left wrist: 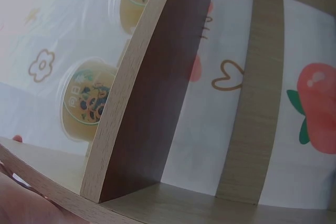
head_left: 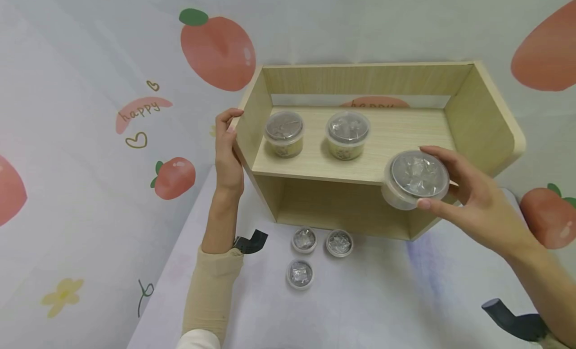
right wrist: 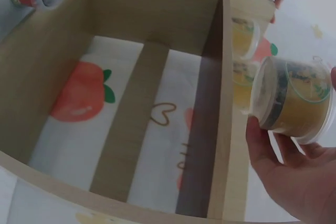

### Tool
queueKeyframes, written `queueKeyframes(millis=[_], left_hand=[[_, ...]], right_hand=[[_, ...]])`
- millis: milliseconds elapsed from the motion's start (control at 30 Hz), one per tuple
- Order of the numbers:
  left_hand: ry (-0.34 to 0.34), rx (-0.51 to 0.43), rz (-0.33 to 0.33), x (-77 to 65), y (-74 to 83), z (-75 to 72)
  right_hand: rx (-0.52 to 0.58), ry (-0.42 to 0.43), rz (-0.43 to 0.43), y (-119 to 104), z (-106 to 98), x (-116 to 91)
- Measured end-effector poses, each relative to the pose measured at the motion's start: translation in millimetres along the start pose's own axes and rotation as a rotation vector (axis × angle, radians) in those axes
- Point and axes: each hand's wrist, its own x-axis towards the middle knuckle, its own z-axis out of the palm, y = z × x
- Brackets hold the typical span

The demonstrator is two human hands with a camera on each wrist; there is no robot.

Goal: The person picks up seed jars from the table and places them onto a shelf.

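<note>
My right hand (head_left: 477, 204) holds a clear lidded plastic tub (head_left: 418, 174) between thumb and fingers, over the front edge of the upper board, toward its right end. In the right wrist view the tub (right wrist: 296, 98) is tilted and shows yellowish contents and a printed label. Two similar tubs stand upright on the upper board, one at the left (head_left: 284, 133) and one near the middle (head_left: 347, 135). With my left hand (head_left: 229, 159) I grip the left side panel of the pale wooden two-tier shelf (head_left: 315, 177). Its lower compartment is partly hidden under the board.
On the white cloth before the shelf sit three smaller lidded cups: a left one (head_left: 304, 239), a right one (head_left: 339, 243) and a nearer one (head_left: 300, 274). A fruit-printed cloth backdrop (head_left: 112, 199) hangs behind and to the left. The shelf's right side panel (head_left: 495, 119) rises beside my right hand.
</note>
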Motion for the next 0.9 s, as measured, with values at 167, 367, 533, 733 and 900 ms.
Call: queueKeyframes(millis=[167, 367, 533, 733, 900], left_hand=[[0.000, 0.010, -0.009, 0.1, -0.1, -0.8], [-0.004, 0.036, -0.014, 0.3, 0.0, -1.8], [-0.010, 0.041, -0.010, 0.8, 0.1, -3.9], [-0.015, 0.036, -0.008, 1.5, 1.2, -3.9], [-0.018, 0.031, -0.012, 0.7, 1.7, -2.9]], right_hand=[[0.067, 0.049, 0.031, 0, -7, 10], [0.062, 0.103, 0.076, 2, -9, 18], [0.124, 0.146, 0.172, 3, -8, 25], [0.362, 0.192, 0.165, 7, -7, 34], [0.431, 0.223, 0.142, 15, -5, 41]])
